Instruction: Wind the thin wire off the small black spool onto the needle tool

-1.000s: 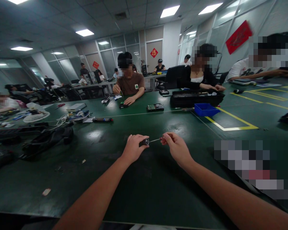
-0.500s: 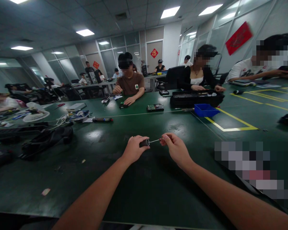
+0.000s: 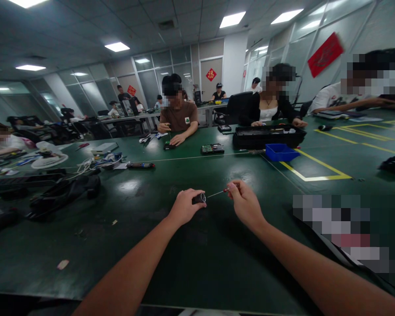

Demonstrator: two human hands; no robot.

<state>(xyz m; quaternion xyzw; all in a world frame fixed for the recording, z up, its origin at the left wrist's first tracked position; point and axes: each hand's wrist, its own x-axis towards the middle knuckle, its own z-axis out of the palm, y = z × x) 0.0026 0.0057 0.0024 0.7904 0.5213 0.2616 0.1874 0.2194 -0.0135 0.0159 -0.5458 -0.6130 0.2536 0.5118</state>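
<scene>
My left hand (image 3: 184,205) is closed round a short black cylinder (image 3: 199,199) with a silvery rim, its open end turned to the right. In my right hand (image 3: 245,202) I grip a screwdriver (image 3: 216,193) with a thin metal shaft and a red part by the fingers. The shaft points left toward the cylinder's rim. Whether its tip touches the rim, I cannot tell. Both hands are held over the green table (image 3: 197,272), and my right fingers hide most of the screwdriver's handle.
A blue tray (image 3: 282,152) stands before a long black housing (image 3: 268,137) at the back right. Past the middle lies a circuit board unit (image 3: 212,149). Black plastic parts (image 3: 66,193), cables and a dark rod (image 3: 141,165) are on the left. Co-workers sit across the table.
My right hand has moved slightly right and up with the screwdriver, drawing its shaft partly back from the cylinder. My left hand stays almost where it was.
</scene>
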